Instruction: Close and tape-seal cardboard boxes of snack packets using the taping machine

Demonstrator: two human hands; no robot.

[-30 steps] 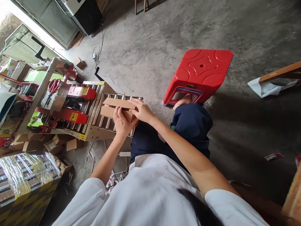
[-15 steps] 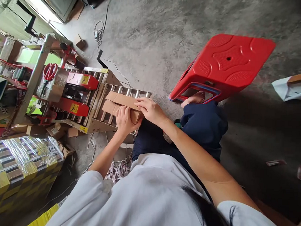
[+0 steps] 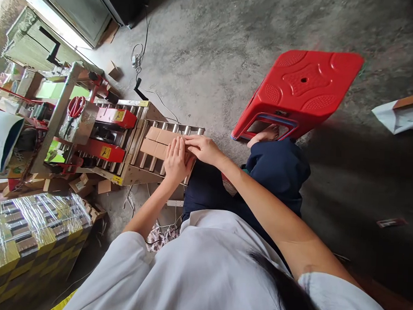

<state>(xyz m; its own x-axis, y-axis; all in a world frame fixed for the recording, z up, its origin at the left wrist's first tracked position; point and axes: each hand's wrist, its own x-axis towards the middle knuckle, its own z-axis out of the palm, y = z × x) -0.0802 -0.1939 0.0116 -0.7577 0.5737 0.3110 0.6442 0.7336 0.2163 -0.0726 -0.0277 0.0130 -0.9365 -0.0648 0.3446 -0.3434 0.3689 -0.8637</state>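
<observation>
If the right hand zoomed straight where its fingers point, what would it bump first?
The right hand would probably bump the left hand, just beside its fingertips over the cardboard box, though heights are hard to tell from above.

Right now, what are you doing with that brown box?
My left hand lies flat on top of the small cardboard box, and my right hand is at its near end. The box rests on the metal rollers, its top flaps folded down with a thin seam between them. The red stool stands off to my right.
</observation>
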